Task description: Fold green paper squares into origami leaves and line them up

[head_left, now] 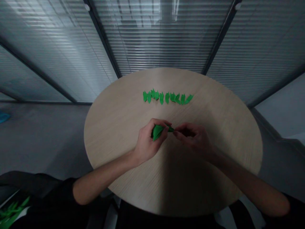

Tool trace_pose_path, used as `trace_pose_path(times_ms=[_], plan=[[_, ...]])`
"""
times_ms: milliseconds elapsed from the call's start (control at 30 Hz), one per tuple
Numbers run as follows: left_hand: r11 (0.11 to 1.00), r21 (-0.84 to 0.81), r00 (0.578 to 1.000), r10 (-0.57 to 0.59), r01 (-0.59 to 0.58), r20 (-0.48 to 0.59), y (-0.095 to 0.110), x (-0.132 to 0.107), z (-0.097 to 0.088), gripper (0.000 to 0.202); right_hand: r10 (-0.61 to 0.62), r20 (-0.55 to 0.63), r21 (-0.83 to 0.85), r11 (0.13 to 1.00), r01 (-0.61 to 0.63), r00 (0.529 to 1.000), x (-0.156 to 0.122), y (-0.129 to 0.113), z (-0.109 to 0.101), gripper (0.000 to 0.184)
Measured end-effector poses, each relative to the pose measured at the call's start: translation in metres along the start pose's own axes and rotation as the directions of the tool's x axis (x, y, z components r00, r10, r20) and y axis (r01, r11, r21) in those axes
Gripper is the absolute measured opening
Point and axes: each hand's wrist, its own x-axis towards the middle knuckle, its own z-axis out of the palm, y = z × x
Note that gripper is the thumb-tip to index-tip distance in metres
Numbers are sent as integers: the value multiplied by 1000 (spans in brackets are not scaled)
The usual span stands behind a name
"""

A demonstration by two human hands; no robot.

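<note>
Green leaf piece point(157, 132) held over a round table point(109, 127)

Its broad part is cupped in the left hand point(148, 140); its narrow end is pinched by the right hand point(195, 138).

Folded green piece point(157, 131) partly hidden by left hand point(149, 140); its join to the narrow bit at right hand point(197, 136) unclear. Row of green pieces point(167, 97) too small to count where overlapping. Blue thing point(3, 117), green leafy bundle point(14, 211) cut by left edge.
</note>
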Motion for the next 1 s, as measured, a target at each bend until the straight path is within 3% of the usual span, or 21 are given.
trace_pose_path(times_ms=[633, 1000], plan=[[1000, -17, 999, -6, 6, 40, -1, 0, 0, 7, 14, 15, 95, 995, -15, 1000, 0, 0, 1, 18], [998, -59, 998, -19, 22, 62, -3, -1, 1, 7, -25, 23, 33, 999, 25, 999, 0, -1, -1, 20]])
